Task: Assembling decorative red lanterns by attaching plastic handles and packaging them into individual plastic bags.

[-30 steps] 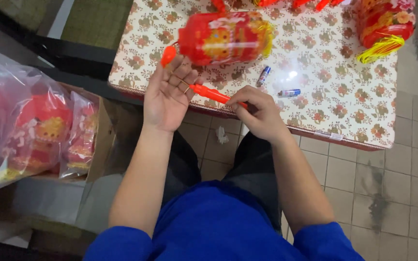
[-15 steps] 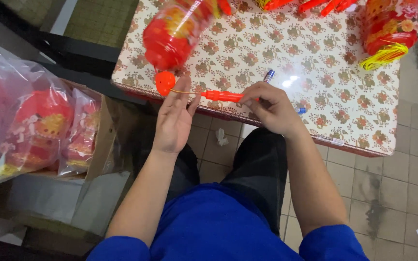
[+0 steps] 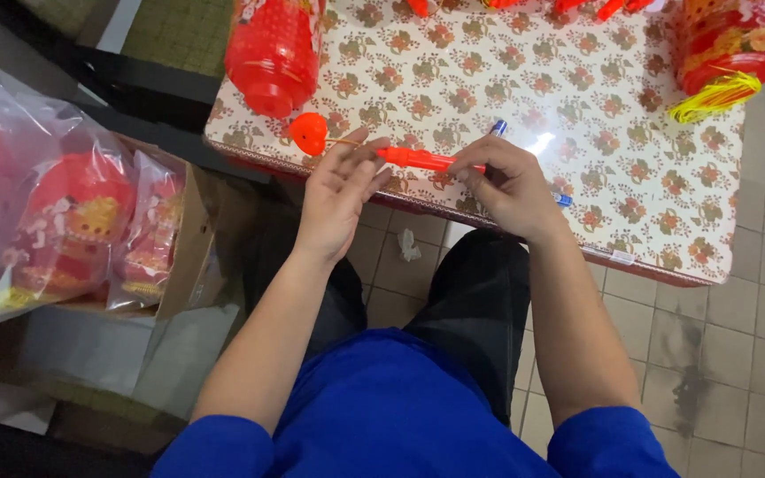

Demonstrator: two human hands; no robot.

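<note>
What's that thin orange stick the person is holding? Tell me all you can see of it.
The orange stick is a slim, straight rod of glossy orange-red plastic, lying almost level above the near edge of the flowered table. The right hand pinches its right end, and the fingers of the left hand rest over its left end. A thin wire runs on leftward to a small round orange piece. How the wire joins the stick is hidden by the fingers.

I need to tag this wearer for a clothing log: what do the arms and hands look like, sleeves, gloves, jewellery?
Both hands, left hand and right hand, are bare: no gloves, and no rings or watch show. The forearms are uncovered. Short bright blue sleeves end above the elbows, matching the blue shirt.
</note>
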